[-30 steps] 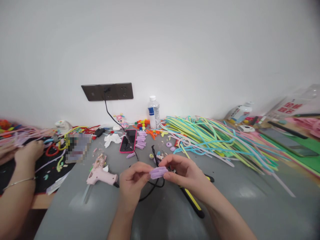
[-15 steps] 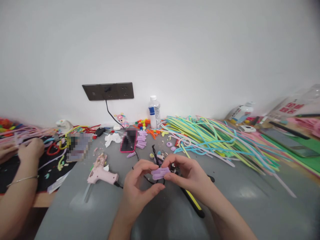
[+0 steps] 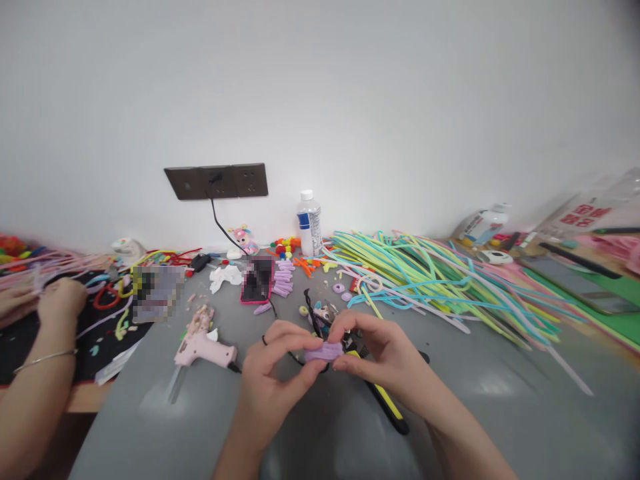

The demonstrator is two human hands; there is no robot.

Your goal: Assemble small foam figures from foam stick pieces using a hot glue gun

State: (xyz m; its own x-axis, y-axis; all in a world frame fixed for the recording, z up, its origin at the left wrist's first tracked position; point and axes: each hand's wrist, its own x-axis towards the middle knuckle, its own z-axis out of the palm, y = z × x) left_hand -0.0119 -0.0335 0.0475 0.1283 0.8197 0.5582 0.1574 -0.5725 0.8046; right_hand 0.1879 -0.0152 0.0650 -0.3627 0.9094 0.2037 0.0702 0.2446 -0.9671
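Both my hands meet just above the grey table (image 3: 500, 413), pinching one small purple fuzzy piece (image 3: 324, 351) between them. My left hand (image 3: 273, 377) grips its left end with thumb below and fingers curled over. My right hand (image 3: 380, 353) pinches the right end. Under my right hand lies a yellow and black tool (image 3: 385, 408). A black cord (image 3: 293, 357) loops beneath my hands. More purple pieces (image 3: 283, 278) lie stacked further back beside a pink-cased phone (image 3: 257, 281).
A pink glue gun (image 3: 203, 345) lies left of my hands. A heap of coloured pipe cleaners (image 3: 440, 283) spreads to the right. A water bottle (image 3: 309, 225) stands by the wall under a socket strip (image 3: 217, 181). Another person's hand (image 3: 60, 300) works at far left.
My hands have lowered slightly toward the table and closed tighter around the purple piece, my left thumb moving beneath it. The other person's hand shifted a little.
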